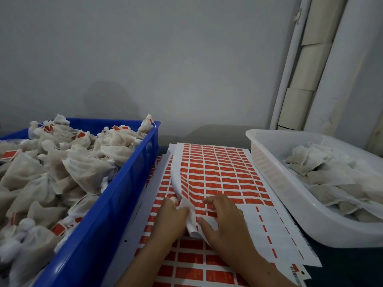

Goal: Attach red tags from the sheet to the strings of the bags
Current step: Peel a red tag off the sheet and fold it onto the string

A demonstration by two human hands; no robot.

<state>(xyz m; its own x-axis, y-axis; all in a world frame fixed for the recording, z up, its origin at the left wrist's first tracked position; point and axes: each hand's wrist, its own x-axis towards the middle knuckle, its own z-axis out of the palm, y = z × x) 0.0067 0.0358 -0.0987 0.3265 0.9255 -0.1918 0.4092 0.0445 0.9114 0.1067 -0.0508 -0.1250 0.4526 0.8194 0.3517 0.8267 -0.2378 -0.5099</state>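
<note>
A top sheet of red tags [219,172] lies on the table between two bins, its left edge curled upward and its near part stripped to white backing. My left hand [171,216] grips that curled edge with a bit of white bag cloth between its fingers. My right hand [222,218] rests on the sheet, fingertips bent onto the row of red tags at the stripped border. More tag sheets [186,264] lie stacked beneath. Whether a string is in my fingers cannot be made out.
A blue bin [116,195] on the left is heaped with white cloth bags [62,168], several bearing red tags. A white tub [275,183] on the right holds bags without tags [323,175]. A grey wall stands behind, with white rolls [310,65] leaning at the right.
</note>
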